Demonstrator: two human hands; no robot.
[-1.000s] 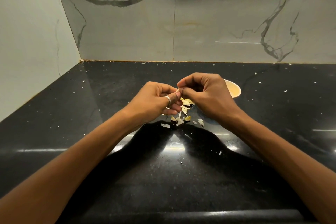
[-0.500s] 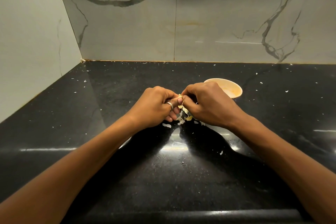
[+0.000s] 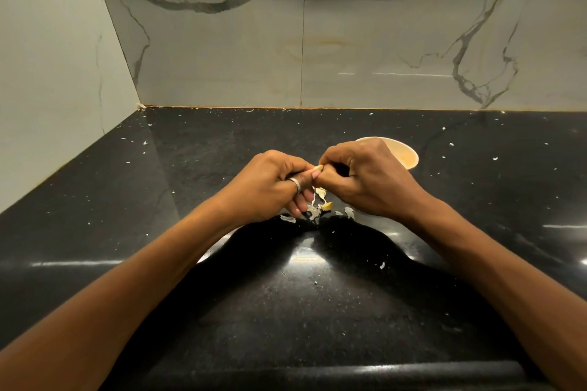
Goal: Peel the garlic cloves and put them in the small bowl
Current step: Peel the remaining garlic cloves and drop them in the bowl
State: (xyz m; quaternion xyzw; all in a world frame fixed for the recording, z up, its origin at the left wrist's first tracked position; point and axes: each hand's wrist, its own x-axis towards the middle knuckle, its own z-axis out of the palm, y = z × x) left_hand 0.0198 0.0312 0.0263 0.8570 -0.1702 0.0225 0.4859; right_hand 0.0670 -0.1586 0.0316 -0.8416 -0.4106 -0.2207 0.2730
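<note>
In the head view, at the centre of the frame, the left hand (image 3: pixel 270 185) and the right hand (image 3: pixel 368 179) are meeting fingertip to fingertip, both curling and pinching a small garlic clove (image 3: pixel 319 167) between them. A ring (image 3: pixel 294 184) is sitting on a left finger. Loose peels (image 3: pixel 317 209) are lying on the black counter (image 3: pixel 190 152) just below the hands. The small bowl (image 3: pixel 408 156) is standing right of centre, partly hidden behind the right hand; its contents cannot be told.
</note>
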